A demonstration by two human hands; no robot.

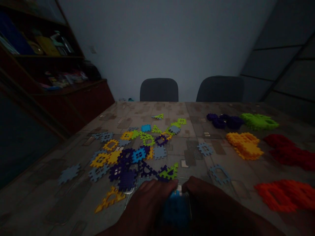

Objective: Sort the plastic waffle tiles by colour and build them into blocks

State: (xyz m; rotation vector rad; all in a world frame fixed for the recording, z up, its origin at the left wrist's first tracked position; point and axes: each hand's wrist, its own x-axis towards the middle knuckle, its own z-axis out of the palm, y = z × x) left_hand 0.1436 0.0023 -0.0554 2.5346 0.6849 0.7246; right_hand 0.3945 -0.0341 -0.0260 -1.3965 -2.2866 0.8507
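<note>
At the bottom middle, my left hand (150, 198) and my right hand (206, 195) come together with curled fingers around blue interlocking tiles (176, 209). The tiles sit low between my palms, partly hidden and dark. Just beyond my fingertips lies a lime green triangle tile (169, 171) over a purple one. Left of my left hand are a yellow triangle tile (110, 198) and a purple square tile (127, 179). A grey frame tile (220, 174) lies beyond my right hand.
Mixed tiles spread over the table (192, 114) at centre left, among them a bright blue window tile (138, 155). On the right stand sorted piles: purple (225, 121), lime green (259, 121), yellow (244, 145), red (290, 150) and orange (286, 195). Two chairs (159, 89) stand behind.
</note>
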